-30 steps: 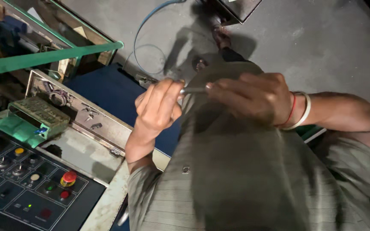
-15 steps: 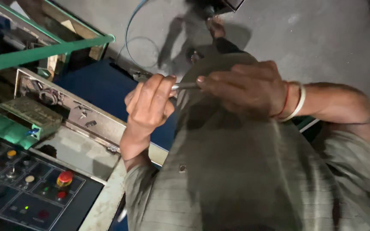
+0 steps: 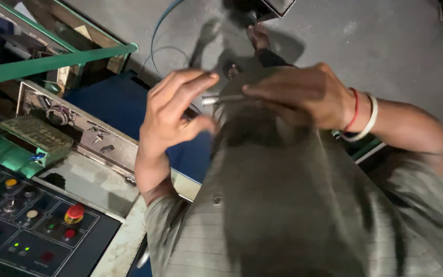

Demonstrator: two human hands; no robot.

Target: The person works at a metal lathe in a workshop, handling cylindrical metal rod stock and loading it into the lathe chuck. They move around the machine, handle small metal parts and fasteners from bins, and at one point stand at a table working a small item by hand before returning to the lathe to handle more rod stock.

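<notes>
Head view, looking down the person's chest. The right hand is closed around a short metal rod, pinching its shank between thumb and fingertips so that the bright cylindrical tip juts out to the left. The left hand is open, fingers loosely curled, its fingertips just beside the rod's tip but apparently not touching it. The rod is held in the air in front of the chest, carried by no surface; below and to the left lies the edge of a grey machine housing.

The rod appears slim, straight and dull steel-grey with a paler, polished end; most of its length is hidden inside the right hand. Judged from its look, it is stiff, light enough for a fingertip grip, and smooth, so possibly slippery if oily. The shank near the middle seems the surest place to hold, leaving the tip free.

At lower left sits a dark control panel with a red button.
</notes>
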